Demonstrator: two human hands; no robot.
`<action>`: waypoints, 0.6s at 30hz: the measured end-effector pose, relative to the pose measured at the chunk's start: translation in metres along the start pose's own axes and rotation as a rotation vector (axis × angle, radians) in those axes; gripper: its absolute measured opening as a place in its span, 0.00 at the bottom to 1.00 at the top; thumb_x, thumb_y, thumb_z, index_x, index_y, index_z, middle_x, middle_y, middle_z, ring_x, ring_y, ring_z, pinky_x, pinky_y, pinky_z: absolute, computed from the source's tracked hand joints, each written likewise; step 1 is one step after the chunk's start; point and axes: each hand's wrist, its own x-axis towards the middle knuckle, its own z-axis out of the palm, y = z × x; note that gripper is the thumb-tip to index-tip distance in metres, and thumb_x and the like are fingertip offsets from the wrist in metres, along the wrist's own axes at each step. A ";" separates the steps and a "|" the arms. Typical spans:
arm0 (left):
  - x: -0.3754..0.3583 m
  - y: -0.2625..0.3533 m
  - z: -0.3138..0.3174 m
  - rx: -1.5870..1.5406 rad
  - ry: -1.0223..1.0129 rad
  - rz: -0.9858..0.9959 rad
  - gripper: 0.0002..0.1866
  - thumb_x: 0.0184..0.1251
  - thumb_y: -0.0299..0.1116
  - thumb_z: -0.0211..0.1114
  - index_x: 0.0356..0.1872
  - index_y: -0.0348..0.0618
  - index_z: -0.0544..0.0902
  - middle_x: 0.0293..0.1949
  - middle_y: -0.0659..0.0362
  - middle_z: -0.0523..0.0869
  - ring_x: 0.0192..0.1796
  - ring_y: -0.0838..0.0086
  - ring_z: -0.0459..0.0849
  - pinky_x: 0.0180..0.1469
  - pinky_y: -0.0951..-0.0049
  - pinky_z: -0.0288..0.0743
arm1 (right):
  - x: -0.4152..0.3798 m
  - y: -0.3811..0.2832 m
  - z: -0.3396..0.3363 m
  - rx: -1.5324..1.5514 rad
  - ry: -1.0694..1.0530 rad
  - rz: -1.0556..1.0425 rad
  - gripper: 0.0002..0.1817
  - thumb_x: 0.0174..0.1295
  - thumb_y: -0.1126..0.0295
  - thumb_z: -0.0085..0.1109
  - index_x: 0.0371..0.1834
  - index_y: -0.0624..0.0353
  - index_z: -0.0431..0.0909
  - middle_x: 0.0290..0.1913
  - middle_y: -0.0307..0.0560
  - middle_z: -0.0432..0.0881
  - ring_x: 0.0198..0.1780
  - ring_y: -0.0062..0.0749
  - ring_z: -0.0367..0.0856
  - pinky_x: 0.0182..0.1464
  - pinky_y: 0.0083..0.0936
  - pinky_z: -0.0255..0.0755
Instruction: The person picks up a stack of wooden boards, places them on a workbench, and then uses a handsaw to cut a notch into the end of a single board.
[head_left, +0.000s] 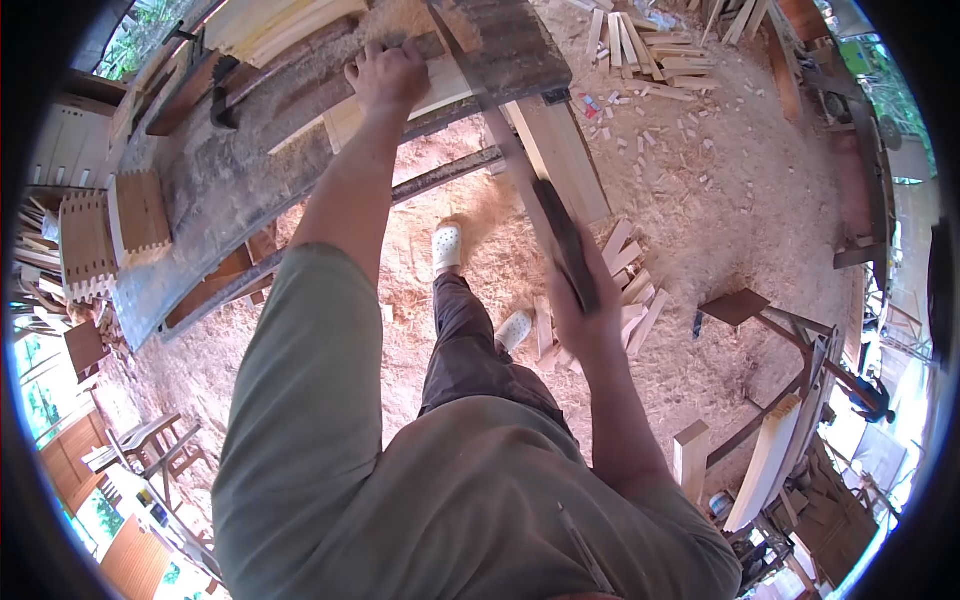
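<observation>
Shirt [480,490], saw [503,140] in right hand [596,318]

black saw handle [567,243], pale yellow board [447,88]

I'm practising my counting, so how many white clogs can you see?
2: the left clog, farther forward, and the right clog, beside some wooden strips. Both are being worn.

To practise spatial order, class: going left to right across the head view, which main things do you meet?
Notched boards → left hand → left white shoe → right white shoe → right hand → brown square panel.
</observation>
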 end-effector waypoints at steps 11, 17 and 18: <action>-0.006 0.001 -0.003 -0.071 0.023 0.001 0.31 0.79 0.49 0.40 0.48 0.34 0.88 0.65 0.47 0.75 0.71 0.54 0.70 0.80 0.53 0.49 | 0.072 -0.025 0.039 -0.020 -0.019 -0.020 0.33 0.67 0.67 0.61 0.75 0.59 0.63 0.41 0.57 0.87 0.45 0.39 0.90 0.45 0.28 0.79; -0.001 -0.002 0.005 -0.028 0.095 0.044 0.32 0.80 0.50 0.38 0.46 0.36 0.88 0.62 0.47 0.76 0.69 0.52 0.73 0.77 0.47 0.52 | -0.049 -0.001 -0.015 -0.122 -0.019 -0.078 0.34 0.66 0.73 0.58 0.76 0.66 0.60 0.46 0.61 0.87 0.46 0.42 0.90 0.46 0.30 0.80; -0.006 0.004 -0.005 -0.038 0.055 0.003 0.32 0.80 0.50 0.38 0.46 0.37 0.88 0.64 0.47 0.75 0.70 0.53 0.72 0.78 0.44 0.49 | -0.061 -0.007 -0.023 -0.142 -0.032 -0.081 0.34 0.65 0.74 0.57 0.75 0.67 0.60 0.47 0.61 0.86 0.46 0.42 0.90 0.46 0.30 0.80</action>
